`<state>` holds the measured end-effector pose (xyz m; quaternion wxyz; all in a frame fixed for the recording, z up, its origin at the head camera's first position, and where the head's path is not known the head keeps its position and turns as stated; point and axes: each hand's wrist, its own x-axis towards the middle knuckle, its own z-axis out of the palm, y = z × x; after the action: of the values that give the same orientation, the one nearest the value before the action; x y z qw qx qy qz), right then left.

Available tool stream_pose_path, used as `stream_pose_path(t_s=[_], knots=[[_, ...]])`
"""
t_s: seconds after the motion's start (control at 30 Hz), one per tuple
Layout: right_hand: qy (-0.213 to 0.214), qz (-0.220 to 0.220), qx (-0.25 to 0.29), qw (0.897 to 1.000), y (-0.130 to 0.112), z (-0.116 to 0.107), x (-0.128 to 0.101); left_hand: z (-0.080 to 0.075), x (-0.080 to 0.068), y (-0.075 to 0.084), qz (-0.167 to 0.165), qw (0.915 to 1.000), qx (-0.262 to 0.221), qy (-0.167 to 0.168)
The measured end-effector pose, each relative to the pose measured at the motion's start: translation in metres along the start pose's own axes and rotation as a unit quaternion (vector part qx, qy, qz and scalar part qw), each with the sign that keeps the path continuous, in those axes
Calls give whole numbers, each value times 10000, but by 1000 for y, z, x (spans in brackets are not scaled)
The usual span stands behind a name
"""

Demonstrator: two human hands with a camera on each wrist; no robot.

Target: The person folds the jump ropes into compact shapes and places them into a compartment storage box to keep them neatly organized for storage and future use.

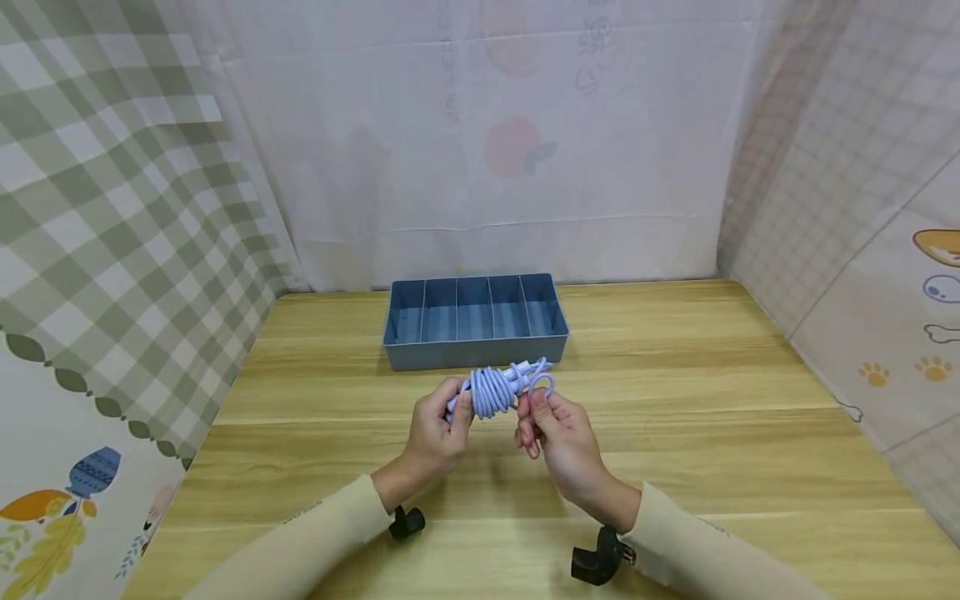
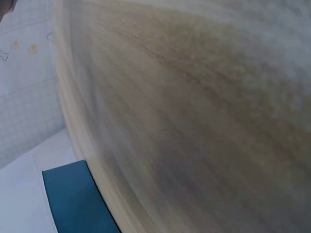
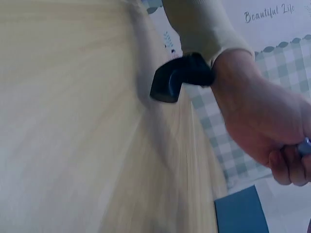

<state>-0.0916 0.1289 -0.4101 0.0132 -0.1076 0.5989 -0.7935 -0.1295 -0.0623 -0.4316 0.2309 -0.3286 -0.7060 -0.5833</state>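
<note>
A lavender cable, wound into a tight bundle with a loose loop at its right end, is held up over the table in front of the tray. My left hand grips the bundle's left end between thumb and fingers. At the other end, my right hand pinches the cable near the loop with thumb and forefinger, its other fingers loosely bent below. The right wrist view catches the left hand from the side, a bit of cable showing at its fingers. The left wrist view shows almost nothing of the hands.
Behind the hands stands a blue-grey tray with several compartments side by side, on a wood-grain table. Printed cloth hangs at the back and both sides. Black cameras are strapped at the wrists.
</note>
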Motion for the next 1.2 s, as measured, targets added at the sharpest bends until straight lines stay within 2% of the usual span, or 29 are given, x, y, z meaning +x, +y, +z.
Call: stream_pose_path(t_s=[0.2,0.3,0.47,0.63,0.8,0.9,0.97,1.03,1.1,1.2], knots=[[18,578,543,9969,-2,-1,0,-4,-2,-3,215,9995,-169,-142],[-193,670,570,9959,-3,-5,1,-6,-2,-6,419,9987,-75,-265],[-619,834,183,9944,-4,-14,4,-16,1,-11,735,9941,234,-760],[-848,910,-314,9917,0,-24,9,-26,3,-15,701,9886,297,-1301],[-932,899,-211,9914,-1,-26,8,-29,3,-17,604,9862,355,-1503],[-453,1190,-156,9917,-7,-20,6,-29,2,-18,574,9835,438,-1659],[229,1434,-246,9891,-11,-15,6,-29,1,-19,658,9803,515,-1789],[953,1591,-366,9820,-13,-10,7,-27,0,-19,755,9774,580,-1888],[1488,1513,-646,9751,-14,-8,8,-26,-1,-19,839,9759,681,-1897],[1768,1025,-1365,9693,-12,-6,11,-23,-1,-19,893,9753,808,-1849]])
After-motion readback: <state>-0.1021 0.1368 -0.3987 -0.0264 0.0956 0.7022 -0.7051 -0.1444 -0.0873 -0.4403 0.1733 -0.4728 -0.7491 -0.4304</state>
